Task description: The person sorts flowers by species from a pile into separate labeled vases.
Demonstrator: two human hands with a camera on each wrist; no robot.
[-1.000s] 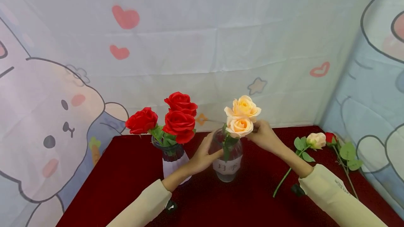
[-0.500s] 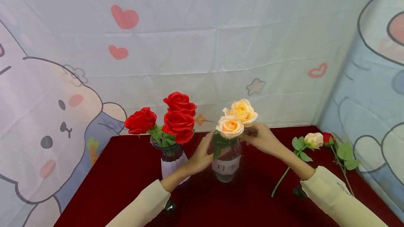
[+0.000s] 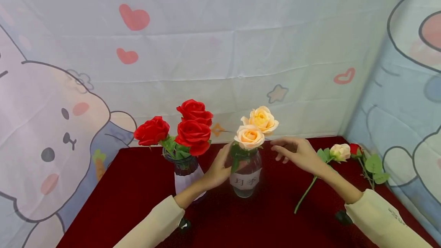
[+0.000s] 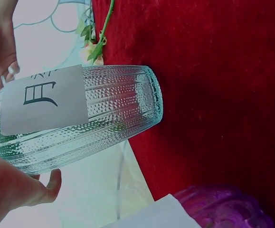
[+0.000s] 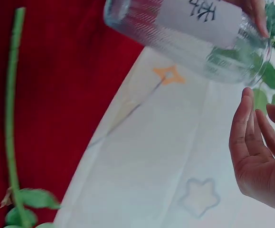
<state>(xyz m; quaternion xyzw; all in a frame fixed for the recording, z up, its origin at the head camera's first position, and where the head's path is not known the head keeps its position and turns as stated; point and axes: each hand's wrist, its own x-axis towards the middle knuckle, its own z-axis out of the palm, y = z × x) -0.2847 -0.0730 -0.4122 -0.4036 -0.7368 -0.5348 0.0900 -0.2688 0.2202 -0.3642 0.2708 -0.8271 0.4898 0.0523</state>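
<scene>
Nearest the viewer, two cream sleeves reach in from the lower edge over a table covered in a dark red, velvety cloth [image 3: 138, 194]. The left hand [image 3: 217, 169] is wrapped around the side of the clear glass vase [image 3: 245, 175], fingers curled against its wall. The wrist view shows that wall ribbed and dotted, with a thick rounded base and a white paper label [image 4: 44, 99] bearing a black character. The right hand [image 3: 298, 154] hovers just beside the vase's right shoulder, palm inward, fingers loosely spread and slightly bent — holding nothing and apart from the glass.

The vase stands upright near the table's middle. Two peach roses [image 3: 255, 129] rise from its mouth, one bloom slightly higher and behind the other, dark green leaves at the neck.

To the left, just beside it, a purple-tinted glass vase [image 3: 186, 171] with a white label holds three red roses [image 3: 187, 127].

To the right, on the cloth, lie a cream rose [image 3: 339, 151] on a long green stem and a red rose [image 3: 355, 149] — near the table's far corner.

Behind hangs a pale fabric backdrop [image 3: 220, 49] printed with hearts, a star and cartoon rabbits.
</scene>
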